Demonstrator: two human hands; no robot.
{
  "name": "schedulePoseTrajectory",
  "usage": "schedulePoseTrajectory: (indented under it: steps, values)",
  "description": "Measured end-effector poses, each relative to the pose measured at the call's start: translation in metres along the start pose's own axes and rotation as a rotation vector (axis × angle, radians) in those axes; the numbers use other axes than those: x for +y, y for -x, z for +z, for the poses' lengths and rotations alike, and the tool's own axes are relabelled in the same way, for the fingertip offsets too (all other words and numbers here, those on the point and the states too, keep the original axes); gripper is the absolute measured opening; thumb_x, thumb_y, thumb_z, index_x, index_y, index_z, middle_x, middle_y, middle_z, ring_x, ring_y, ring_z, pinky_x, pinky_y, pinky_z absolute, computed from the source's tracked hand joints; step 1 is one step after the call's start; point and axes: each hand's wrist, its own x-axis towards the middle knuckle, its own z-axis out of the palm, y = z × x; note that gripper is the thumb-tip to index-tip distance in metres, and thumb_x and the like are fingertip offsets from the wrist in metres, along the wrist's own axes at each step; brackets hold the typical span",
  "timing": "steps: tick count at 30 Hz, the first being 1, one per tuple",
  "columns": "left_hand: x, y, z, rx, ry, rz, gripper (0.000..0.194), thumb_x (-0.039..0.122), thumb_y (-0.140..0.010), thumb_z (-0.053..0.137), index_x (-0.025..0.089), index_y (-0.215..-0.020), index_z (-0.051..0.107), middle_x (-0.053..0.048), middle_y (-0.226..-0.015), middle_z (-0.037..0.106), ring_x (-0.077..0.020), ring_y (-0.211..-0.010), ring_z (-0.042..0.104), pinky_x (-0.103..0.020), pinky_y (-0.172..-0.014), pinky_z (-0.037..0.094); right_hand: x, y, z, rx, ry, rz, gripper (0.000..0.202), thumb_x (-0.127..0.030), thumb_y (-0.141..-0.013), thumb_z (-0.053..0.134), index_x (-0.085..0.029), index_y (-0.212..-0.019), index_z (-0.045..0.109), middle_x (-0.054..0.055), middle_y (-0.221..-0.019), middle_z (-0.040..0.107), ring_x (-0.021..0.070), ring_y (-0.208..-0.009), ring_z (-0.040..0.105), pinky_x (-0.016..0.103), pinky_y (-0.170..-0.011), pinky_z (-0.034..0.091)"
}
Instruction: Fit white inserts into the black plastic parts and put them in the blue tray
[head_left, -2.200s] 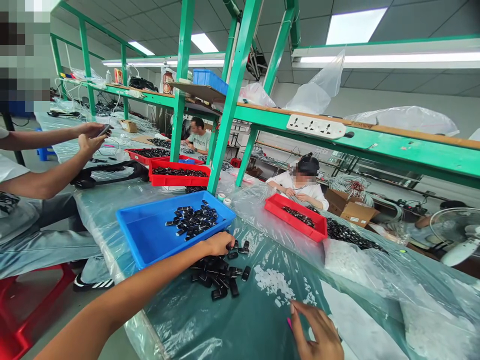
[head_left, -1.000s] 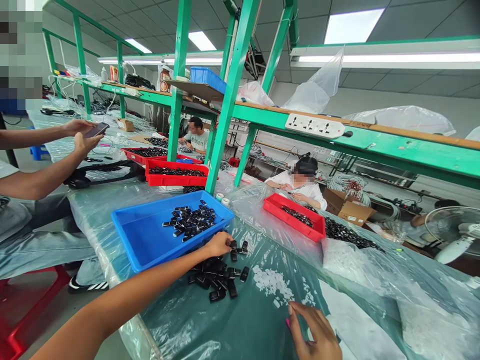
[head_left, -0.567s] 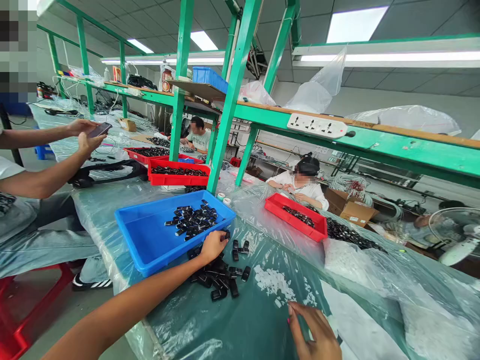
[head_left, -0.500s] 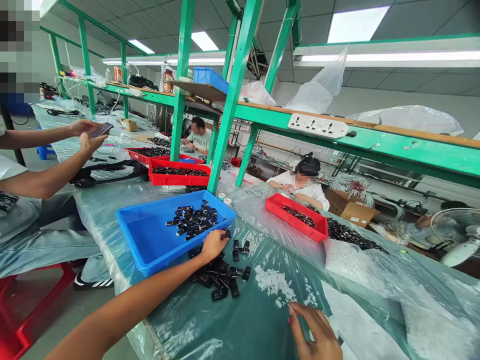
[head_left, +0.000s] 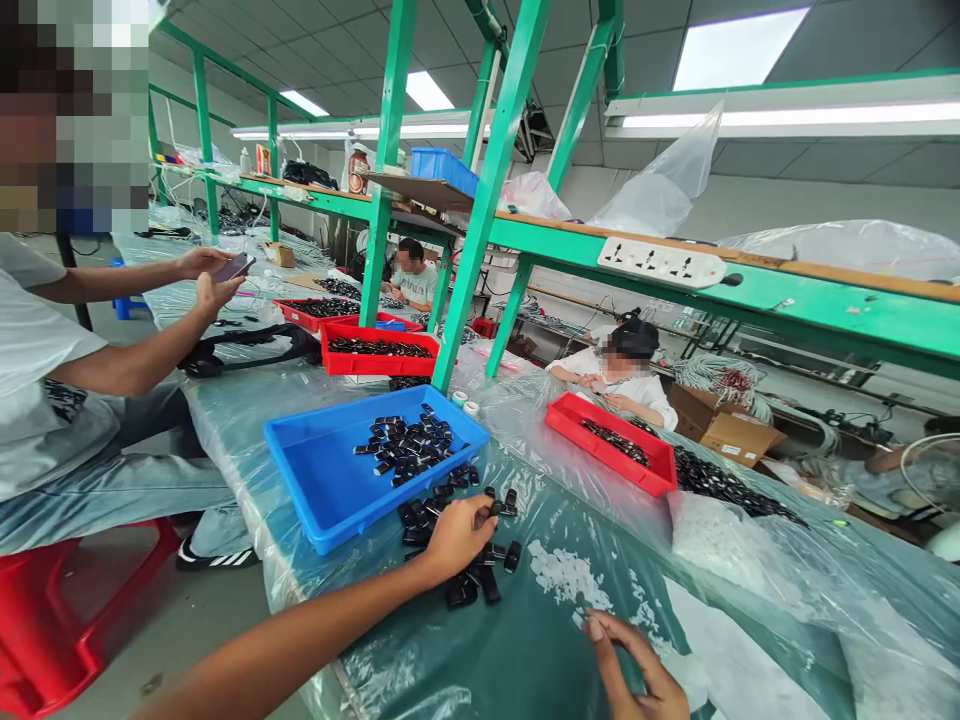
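Head view: a loose heap of glossy black plastic pieces [head_left: 469, 580] lies on the bench [head_left: 517, 650], between the near side of a blue tray [head_left: 322, 465] and the bench's near edge. The left hand [head_left: 459, 535] reaches over the heap from the near left corner, forearm slanting inward, wrist low, knuckles up. Its thumb and forefinger are bent close together at one black piece; whether they grip it cannot be told. The right hand [head_left: 634, 660] comes in from the near edge, palm turned inward, thumb and forefinger tips almost meeting beside a scatter of white chips [head_left: 562, 573]; anything pinched there is too small to make out.

The pieces point every which way. One on the heap's right has its long axis running toward the far edge, leaning slightly right; another, nearer, slants toward the near edge. They are short, blocky and dark, some with a pale line along the side.

More of them fill the far right part of the blue tray. Beyond the chips lie a white sheet [head_left: 742, 660] and, farther off, a red tray [head_left: 592, 452] of dark parts. At the bench's left edge a co-worker [head_left: 52, 430] holds a phone [head_left: 236, 266].
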Motion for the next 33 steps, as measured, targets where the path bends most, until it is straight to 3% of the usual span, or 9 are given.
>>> schedulePoseTrajectory:
  steps: [3,5,7,12,19,24,29,33]
  values:
    - [0.003,0.010,-0.002,-0.003,0.021,0.046,0.020,0.026,-0.085,0.045,0.020,-0.093,0.062,-0.001,-0.077,0.065,-0.0159,-0.066,0.059,-0.021,-0.056,0.039,-0.005,-0.008,0.015,-0.216,-0.027,0.072,0.039,-0.056,-0.070,0.061,-0.021,-0.083,0.071,0.008,-0.089,0.069,0.0256,-0.085,0.064,0.027,-0.070,0.050]
    - [0.002,0.014,-0.003,-0.005,0.027,0.068,0.022,0.024,-0.086,0.044,0.020,-0.097,0.062,-0.001,-0.082,0.066,-0.0166,-0.070,0.060,-0.022,-0.060,0.041,-0.009,-0.016,0.030,-0.392,-0.037,0.076,0.042,-0.054,-0.070,0.062,-0.021,-0.094,0.070,0.007,-0.093,0.069,0.0245,-0.086,0.063,0.027,-0.071,0.050]
    - [0.000,0.017,-0.003,-0.006,0.040,0.092,0.025,0.023,-0.085,0.044,0.021,-0.103,0.062,-0.002,-0.092,0.067,-0.0167,-0.075,0.061,-0.023,-0.067,0.044,-0.014,-0.025,0.048,-0.465,-0.060,0.041,0.047,-0.050,-0.073,0.061,-0.020,-0.108,0.066,0.007,-0.093,0.069,0.0231,-0.085,0.063,0.027,-0.069,0.050]
    - [-0.008,0.016,-0.003,0.033,0.093,0.163,0.036,0.022,-0.085,0.044,0.023,-0.119,0.057,-0.003,-0.109,0.065,-0.0182,-0.088,0.063,-0.026,-0.079,0.048,-0.031,-0.040,0.096,-0.431,-0.124,-0.027,0.047,-0.046,-0.073,0.063,-0.016,-0.108,0.065,0.008,-0.092,0.069,0.0222,-0.080,0.063,0.030,-0.072,0.049]
    - [-0.023,0.003,-0.009,0.098,0.130,0.144,0.036,0.020,-0.086,0.044,0.021,-0.118,0.059,-0.004,-0.114,0.064,-0.0190,-0.101,0.061,-0.030,-0.090,0.047,-0.033,-0.054,0.144,-0.357,-0.209,-0.066,0.036,-0.044,-0.075,0.060,-0.014,-0.095,0.068,0.009,-0.088,0.070,0.0232,-0.079,0.064,0.032,-0.072,0.050]
    - [-0.027,-0.003,-0.007,0.105,0.121,0.130,0.038,0.018,-0.086,0.042,0.022,-0.120,0.058,-0.003,-0.118,0.061,-0.0195,-0.106,0.058,-0.031,-0.094,0.045,-0.028,-0.064,0.159,-0.326,-0.199,-0.098,0.029,-0.039,-0.074,0.061,-0.015,-0.088,0.068,0.007,-0.082,0.070,0.0213,-0.074,0.064,0.030,-0.068,0.050]
    - [-0.026,-0.003,-0.008,0.085,0.082,0.166,0.047,0.024,-0.084,0.045,0.023,-0.132,0.045,-0.003,-0.129,0.053,-0.0196,-0.117,0.049,-0.034,-0.101,0.038,-0.023,-0.074,0.162,-0.230,-0.146,-0.122,0.027,-0.038,-0.075,0.060,-0.015,-0.086,0.066,0.006,-0.080,0.068,0.0185,-0.072,0.063,0.030,-0.068,0.048]
    - [-0.028,-0.011,-0.012,0.008,-0.114,0.030,0.052,0.032,-0.087,0.042,0.019,-0.137,0.037,-0.008,-0.137,0.042,-0.0238,-0.127,0.036,-0.037,-0.106,0.029,-0.017,-0.085,0.157,-0.162,-0.104,-0.133,0.025,-0.036,-0.078,0.061,-0.014,-0.088,0.064,0.002,-0.078,0.066,0.0152,-0.072,0.061,0.032,-0.070,0.047]
